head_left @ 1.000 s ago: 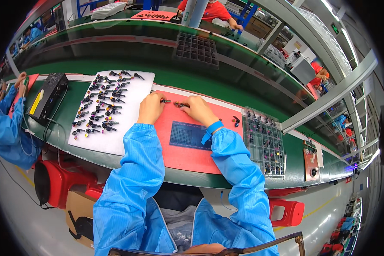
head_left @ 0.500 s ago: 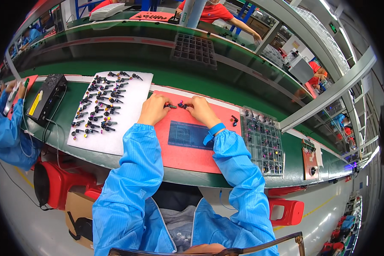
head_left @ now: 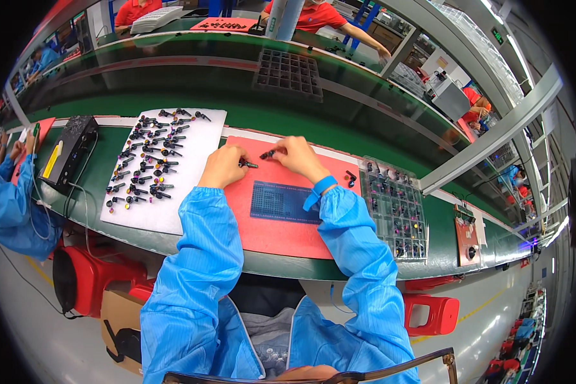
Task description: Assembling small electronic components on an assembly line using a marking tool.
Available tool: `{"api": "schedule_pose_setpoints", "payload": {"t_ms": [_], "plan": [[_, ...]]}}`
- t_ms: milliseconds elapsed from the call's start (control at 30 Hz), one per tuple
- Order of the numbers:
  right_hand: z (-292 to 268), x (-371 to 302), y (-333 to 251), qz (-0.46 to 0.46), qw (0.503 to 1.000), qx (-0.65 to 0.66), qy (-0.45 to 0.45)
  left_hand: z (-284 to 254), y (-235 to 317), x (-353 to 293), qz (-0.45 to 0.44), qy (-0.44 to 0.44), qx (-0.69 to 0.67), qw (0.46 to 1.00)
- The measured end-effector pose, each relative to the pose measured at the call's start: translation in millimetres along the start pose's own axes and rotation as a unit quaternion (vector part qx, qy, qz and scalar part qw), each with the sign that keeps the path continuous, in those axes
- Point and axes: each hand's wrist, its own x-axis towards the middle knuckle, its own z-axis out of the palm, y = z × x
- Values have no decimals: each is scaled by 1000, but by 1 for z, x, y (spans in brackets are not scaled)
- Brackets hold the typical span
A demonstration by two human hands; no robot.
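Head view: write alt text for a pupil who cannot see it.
A person's left hand holds one dark part and the right hand another part, over a red mat. More parts lie on a white sheet at left and in a clear tray at right.

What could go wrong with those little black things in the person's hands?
The left hand holds one little black piece and the right hand holds another piece; either might slip. Also, the right sleeve could perhaps nudge the loose black bits on the red mat.
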Motion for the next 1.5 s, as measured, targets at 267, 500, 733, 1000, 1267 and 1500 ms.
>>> {"api": "schedule_pose_setpoints", "payload": {"t_ms": [267, 500, 733, 1000, 1267, 1500], "plan": [[15, 46, -37, -9, 993, 79, 90, -12, -2, -3, -25, -56, -13, 998], [37, 33, -5, -62, 997, 38, 18, -7, 0, -1, -36, -44, -8, 998], [36, 35, -6, -79, 996, 24, -14, -11, 6, -1, -33, -30, -36, 998], [34, 29, -9, -103, 994, 35, -31, 9, 6, 8, -31, 156, -3, 987], [-42, -2, 3, -85, 988, -127, -24, 20, -5, 7, -33, 99, -15, 994], [-76, -38, 34, -73, 945, -153, -281, 16, -13, 10, -3, 82, 13, 997]]}}
